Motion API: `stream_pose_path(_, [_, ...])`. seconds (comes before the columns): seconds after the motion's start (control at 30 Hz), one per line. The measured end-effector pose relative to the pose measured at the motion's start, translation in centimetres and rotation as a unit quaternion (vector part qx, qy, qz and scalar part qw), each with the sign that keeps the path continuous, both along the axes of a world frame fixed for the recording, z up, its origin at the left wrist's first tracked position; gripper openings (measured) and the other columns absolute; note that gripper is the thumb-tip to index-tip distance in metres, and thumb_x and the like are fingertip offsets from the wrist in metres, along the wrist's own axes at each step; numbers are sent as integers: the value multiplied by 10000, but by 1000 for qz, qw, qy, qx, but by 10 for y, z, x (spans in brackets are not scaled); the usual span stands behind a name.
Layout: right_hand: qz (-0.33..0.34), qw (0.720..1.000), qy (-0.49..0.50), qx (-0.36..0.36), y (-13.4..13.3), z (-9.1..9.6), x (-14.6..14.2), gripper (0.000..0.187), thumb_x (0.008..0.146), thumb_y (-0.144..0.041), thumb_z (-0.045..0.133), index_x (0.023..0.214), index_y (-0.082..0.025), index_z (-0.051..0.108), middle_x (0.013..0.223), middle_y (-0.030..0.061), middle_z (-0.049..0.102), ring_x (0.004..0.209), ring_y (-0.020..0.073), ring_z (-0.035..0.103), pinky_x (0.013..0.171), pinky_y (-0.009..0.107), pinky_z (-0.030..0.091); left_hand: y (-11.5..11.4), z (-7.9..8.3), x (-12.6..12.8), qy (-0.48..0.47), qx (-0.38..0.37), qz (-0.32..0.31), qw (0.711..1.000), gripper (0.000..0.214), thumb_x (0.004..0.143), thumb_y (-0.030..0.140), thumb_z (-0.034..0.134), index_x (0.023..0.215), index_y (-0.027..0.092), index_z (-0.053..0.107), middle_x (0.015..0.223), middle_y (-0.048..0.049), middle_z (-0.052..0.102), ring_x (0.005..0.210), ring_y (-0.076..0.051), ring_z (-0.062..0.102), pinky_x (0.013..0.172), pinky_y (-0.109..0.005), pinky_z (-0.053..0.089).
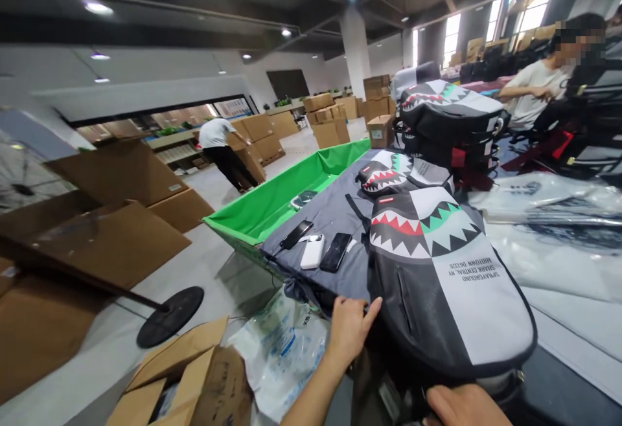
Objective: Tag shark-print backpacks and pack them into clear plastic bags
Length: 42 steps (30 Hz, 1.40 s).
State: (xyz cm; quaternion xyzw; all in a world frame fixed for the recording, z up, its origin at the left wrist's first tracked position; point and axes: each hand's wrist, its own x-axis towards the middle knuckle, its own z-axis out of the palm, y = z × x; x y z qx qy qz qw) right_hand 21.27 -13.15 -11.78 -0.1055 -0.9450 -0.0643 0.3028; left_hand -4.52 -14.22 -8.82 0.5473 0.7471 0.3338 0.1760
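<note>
A person's left hand (352,324) and right hand (467,406) work well apart at a large black-and-pale-grey backpack with a printed shark-tooth grin (437,270), which lies front side up at the near edge of a table covered in dark grey cloth (331,209). The left thumb points to the bag's side, its fingers bent out of sight; the right hand, cut off by the frame, curls at the bag's lower end, and whether either grips fabric cannot be told. The bag's lower end sits close to the edge, so a hard pull could tip it off, while a sideways swing might sweep away a white handheld device (312,252), a glossy black phone (336,252) and a second black phone (297,234) beside it. The loose black strap (357,211) could snag on a smaller shark-print bag (389,173) just beyond. Room is tightest to the right, against clear plastic wrapping (573,245), and at the far end, where similar bags (451,122) stand piled. To the left, a bright green fabric-lined trough (262,209) adjoins the table; below, a crumpled translucent plastic bag (282,355) and an open brown cardboard box (216,384) crowd the pale floor (214,274).
</note>
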Motion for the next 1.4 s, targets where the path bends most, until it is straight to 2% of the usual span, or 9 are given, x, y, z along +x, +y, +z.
stream_pose_path(0.1, [8, 998, 51, -40, -7, 11, 5, 359, 1069, -175, 282, 828, -204, 547, 559, -38, 570, 386, 116, 525, 399, 267, 353, -24, 18, 25, 135, 148, -12, 980, 257, 974, 382, 567, 974, 183, 729, 840, -95, 737, 870, -266, 687, 1023, -530, 453])
stream_pose_path(0.23, [14, 983, 129, -127, -10, 5, 58, 253, 978, -134, 461, 1154, -216, 623, 840, 43, 742, 734, 177, 709, 687, 285, 562, -46, 18, 95, 187, 336, -280, 880, 282, 969, 109, 506, 1218, 134, 636, 861, -87, 755, 876, -206, 701, 899, -352, 561])
stream_pose_path(0.33, [-94, 972, 166, -140, -4, -10, 105, 338, 933, -159, 531, 1222, -305, 627, 921, 27, 754, 795, 190, 724, 753, 307, 585, -45, -7, 136, 192, 320, -401, 837, 277, 1000, 199, 488, 1205, 88, 638, 837, -114, 761, 789, -209, 722, 702, -279, 583])
stream_pose_path(0.5, [-257, 932, 193, -171, 19, -31, 149, 188, 974, -261, 499, 1088, -252, 649, 941, 49, 717, 812, 177, 725, 707, 267, 582, -12, -47, 118, 293, 214, -330, 872, 323, 1029, 363, 500, 824, 193, 683, 516, -23, 635, 404, -149, 578, 389, -250, 317])
stream_pose_path(0.63, [-367, 854, 215, -300, 57, -39, 179, 335, 940, -535, 512, 981, -241, 667, 936, 69, 725, 783, 214, 707, 719, 333, 576, 9, -48, 77, 301, 151, -300, 893, 255, 1000, 357, 568, 817, 228, 691, 522, -5, 661, 442, -139, 608, 441, -218, 304])
stream_pose_path(0.77, [-458, 780, 163, -393, 104, -42, 200, 507, 764, -724, 531, 834, -244, 680, 877, 85, 729, 765, 259, 680, 674, 380, 525, 7, -49, 75, 279, 116, -340, 890, 157, 947, 381, 651, 908, 241, 712, 611, -5, 729, 523, -157, 677, 479, -211, 368])
stream_pose_path(1.03, [-487, 777, 113, -382, 124, -37, 194, 493, 763, -713, 441, 719, -268, 649, 792, 72, 705, 750, 281, 663, 624, 376, 442, -3, -33, 97, 185, 262, -335, 886, 204, 977, 342, 586, 1097, 210, 685, 759, -42, 749, 604, -180, 703, 547, -245, 511])
stream_pose_path(1.17, [-456, 803, 110, -366, 121, -28, 204, 546, 792, -763, 404, 713, -267, 620, 796, 79, 700, 759, 276, 663, 657, 376, 475, -11, -34, 119, 113, 387, -356, 843, 234, 997, 300, 531, 1153, 176, 653, 823, -90, 734, 704, -190, 693, 634, -284, 551])
stream_pose_path(1.4, [-434, 800, 63, -410, 120, -33, 220, 543, 818, -739, 381, 762, -270, 650, 803, 71, 735, 755, 277, 685, 684, 364, 500, -10, -80, 184, -88, 201, -483, 848, 384, 955, 533, 600, 1044, 197, 761, 869, -100, 748, 812, -195, 709, 773, -289, 570])
